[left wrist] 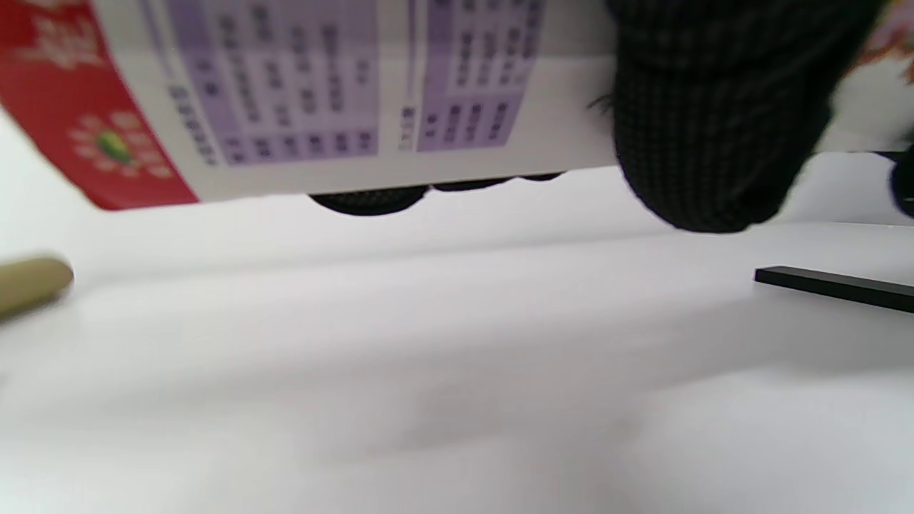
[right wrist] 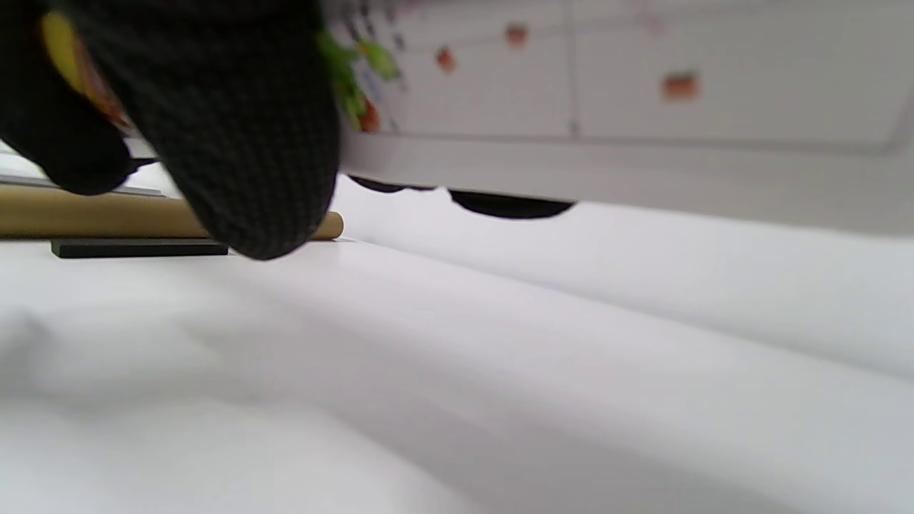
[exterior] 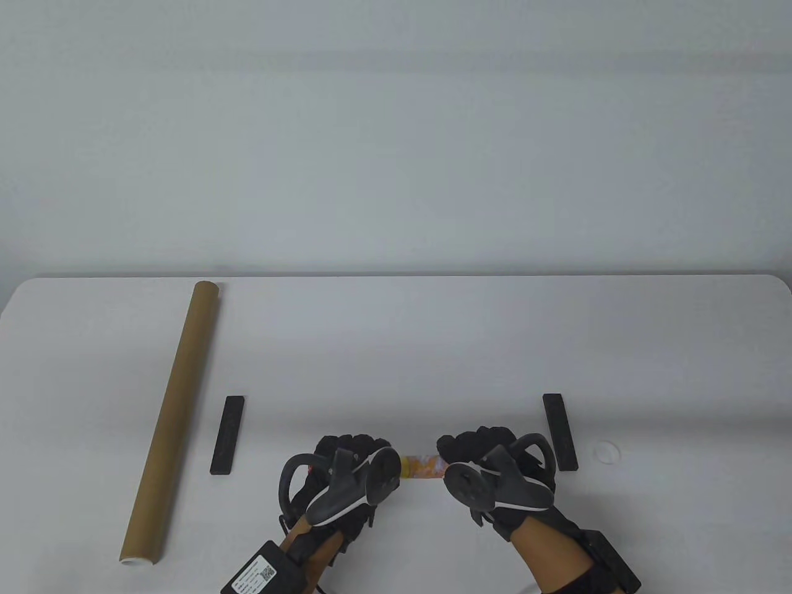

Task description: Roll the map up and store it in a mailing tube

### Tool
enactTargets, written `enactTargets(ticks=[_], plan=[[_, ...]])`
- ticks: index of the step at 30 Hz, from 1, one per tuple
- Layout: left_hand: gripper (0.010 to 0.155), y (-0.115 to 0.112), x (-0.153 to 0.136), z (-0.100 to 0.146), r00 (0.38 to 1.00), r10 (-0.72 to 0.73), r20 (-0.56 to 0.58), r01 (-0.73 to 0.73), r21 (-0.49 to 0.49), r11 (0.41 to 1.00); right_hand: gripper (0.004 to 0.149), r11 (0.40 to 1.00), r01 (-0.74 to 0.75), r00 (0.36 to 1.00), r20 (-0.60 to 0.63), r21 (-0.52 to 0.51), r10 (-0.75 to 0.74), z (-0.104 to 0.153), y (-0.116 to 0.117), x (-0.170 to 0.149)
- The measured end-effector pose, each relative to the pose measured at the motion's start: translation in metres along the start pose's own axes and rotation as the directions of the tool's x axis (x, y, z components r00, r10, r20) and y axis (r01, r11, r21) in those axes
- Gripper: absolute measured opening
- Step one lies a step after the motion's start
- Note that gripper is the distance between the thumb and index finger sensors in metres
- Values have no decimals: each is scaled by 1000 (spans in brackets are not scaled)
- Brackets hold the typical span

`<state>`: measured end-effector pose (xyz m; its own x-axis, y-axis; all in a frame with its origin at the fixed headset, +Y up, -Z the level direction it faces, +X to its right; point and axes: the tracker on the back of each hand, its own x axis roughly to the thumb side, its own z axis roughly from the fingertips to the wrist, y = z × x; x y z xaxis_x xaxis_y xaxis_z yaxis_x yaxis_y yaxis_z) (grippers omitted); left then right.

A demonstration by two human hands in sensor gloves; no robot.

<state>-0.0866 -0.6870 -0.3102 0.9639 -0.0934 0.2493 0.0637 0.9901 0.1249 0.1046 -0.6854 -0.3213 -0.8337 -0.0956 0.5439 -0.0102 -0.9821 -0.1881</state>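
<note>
The rolled map lies crosswise near the table's front edge, and only a short colourful stretch shows between my hands. My left hand grips its left end, and my right hand grips its right end. In the left wrist view the roll is white with purple tables and a red band, held above the table with my thumb over it. In the right wrist view the roll is white with small red marks. The brown mailing tube lies lengthwise at the left, away from both hands.
Two black bar weights lie on the table, one left of my hands and one right. A white tube cap sits at the far right. The tube and a black bar show in the right wrist view.
</note>
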Motion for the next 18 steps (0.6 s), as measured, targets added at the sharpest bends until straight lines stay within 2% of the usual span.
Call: enactTargets(ticks=[4, 6, 13, 18], plan=[[56, 6, 6, 5, 994, -109, 13, 106, 135, 985, 58, 992, 120, 993, -23, 33, -119, -1, 2, -8], [55, 7, 8, 6, 992, -129, 14, 125, 158, 979, 58, 988, 148, 989, -25, 39, -147, -1, 3, -9], [49, 6, 5, 3, 997, -75, 28, 73, 75, 995, 60, 996, 87, 996, -9, 23, -87, 0, 3, -6], [49, 4, 1, -2, 1000, -3, 14, 3, -43, 999, 62, 1000, 30, 1000, 1, -3, -30, 1, 2, -2]])
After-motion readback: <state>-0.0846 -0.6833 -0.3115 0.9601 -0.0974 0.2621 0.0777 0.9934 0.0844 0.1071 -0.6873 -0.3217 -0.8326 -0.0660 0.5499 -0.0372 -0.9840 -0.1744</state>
